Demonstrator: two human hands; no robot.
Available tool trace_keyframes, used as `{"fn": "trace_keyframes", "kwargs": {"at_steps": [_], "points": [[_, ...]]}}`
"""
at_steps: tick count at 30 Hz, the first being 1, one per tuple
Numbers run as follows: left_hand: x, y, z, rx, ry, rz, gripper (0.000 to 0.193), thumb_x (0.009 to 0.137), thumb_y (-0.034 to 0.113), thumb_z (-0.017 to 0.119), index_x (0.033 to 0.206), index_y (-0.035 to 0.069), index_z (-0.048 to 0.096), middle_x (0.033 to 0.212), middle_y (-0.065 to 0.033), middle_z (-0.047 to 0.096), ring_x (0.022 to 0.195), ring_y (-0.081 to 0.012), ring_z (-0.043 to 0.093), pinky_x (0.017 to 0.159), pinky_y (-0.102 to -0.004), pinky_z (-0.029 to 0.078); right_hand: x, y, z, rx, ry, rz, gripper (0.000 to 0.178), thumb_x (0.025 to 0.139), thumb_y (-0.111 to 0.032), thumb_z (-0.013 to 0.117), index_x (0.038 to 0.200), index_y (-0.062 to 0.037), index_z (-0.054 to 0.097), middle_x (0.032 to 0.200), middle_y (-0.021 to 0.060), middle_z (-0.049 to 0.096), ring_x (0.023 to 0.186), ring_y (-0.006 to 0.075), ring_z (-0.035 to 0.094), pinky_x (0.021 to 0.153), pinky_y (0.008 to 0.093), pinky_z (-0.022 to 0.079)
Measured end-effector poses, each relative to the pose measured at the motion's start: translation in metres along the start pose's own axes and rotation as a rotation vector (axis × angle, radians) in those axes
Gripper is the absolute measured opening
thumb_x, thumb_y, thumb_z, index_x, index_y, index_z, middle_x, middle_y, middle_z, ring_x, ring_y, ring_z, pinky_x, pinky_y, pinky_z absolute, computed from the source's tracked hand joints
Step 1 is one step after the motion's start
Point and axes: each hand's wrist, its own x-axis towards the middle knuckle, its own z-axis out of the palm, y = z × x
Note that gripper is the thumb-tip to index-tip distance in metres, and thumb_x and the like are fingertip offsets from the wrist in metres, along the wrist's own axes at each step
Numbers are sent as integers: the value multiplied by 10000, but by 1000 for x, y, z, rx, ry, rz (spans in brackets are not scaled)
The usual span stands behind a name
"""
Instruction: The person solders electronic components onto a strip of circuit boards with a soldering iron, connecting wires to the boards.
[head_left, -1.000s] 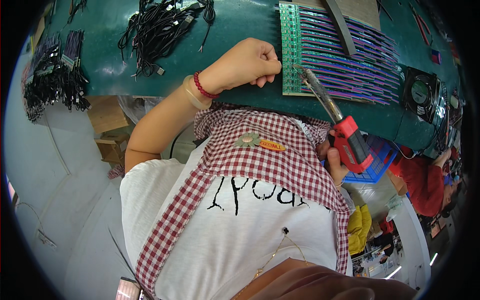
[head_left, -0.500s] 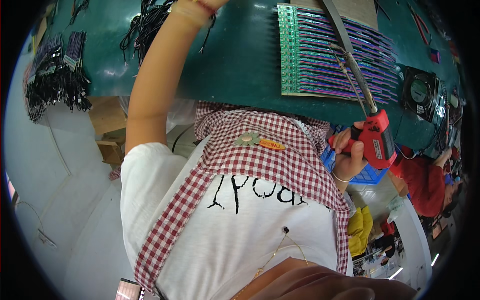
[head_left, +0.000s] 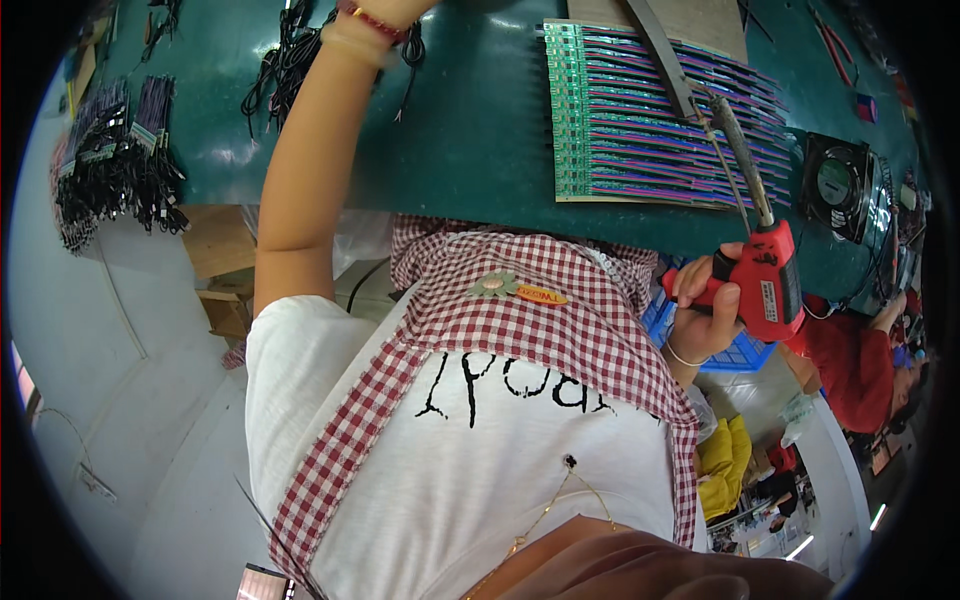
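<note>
My right hand is wrapped round the grip of a red soldering gun. Its metal barrel slants up and away over a row of small green circuit boards with purple, pink and black wires attached. The boards stand side by side along the left edge of a flat panel on the green table. At the top edge of the view is my left hand, with its fingers cut off by the frame. A bundle of black cables lies near my left forearm.
More wired cables hang over the green table's left edge. At right are a black fan, red-handled pliers and a person's red sleeve. A blue crate and cardboard boxes sit below the table.
My left hand has shifted slightly left and up, partly out of view. My right hand and the soldering gun have moved a little to the right, still gripped.
</note>
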Motion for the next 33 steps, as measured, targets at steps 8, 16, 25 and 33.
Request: {"fn": "trace_keyframes", "kwargs": {"at_steps": [8, 16, 25, 33], "points": [[-93, 99, 11, -1253, -455, -517, 84, 841, 50, 580, 858, -32, 583, 721, -63, 618, 599, -91, 575, 545, -205, 480, 17, -4, 48, 118, 6, 24, 358, 839, 1, 509, 1182, 3, 405, 786, 88, 521, 621, 144, 487, 608, 287, 428], [-124, 137, 17, -1293, -465, -605, 121, 837, 98, 624, 785, 1, 573, 774, -53, 634, 644, -75, 585, 549, -201, 479, 16, -4, 63, -207, -96, 99, 445, 782, 100, 575, 1185, 6, 410, 829, 83, 551, 741, 134, 532, 687, 276, 462], [-131, 132, 4, -628, -440, -182, 86, 755, 43, 612, 788, -27, 575, 685, -122, 622, 594, -137, 610, 551, -268, 481, 8, 1, 59, -373, -262, 128, 439, 770, 92, 598, 1177, 24, 449, 889, 62, 564, 840, 132, 547, 758, 263, 447], [-141, 82, 16, -968, -578, -721, 97, 825, 69, 536, 775, -14, 531, 671, -46, 595, 541, -79, 543, 485, -193, 425, 1, 1, 35, -170, -38, 187, 347, 854, -72, 553, 1152, 45, 418, 732, 113, 553, 614, 157, 522, 603, 293, 463]]}}
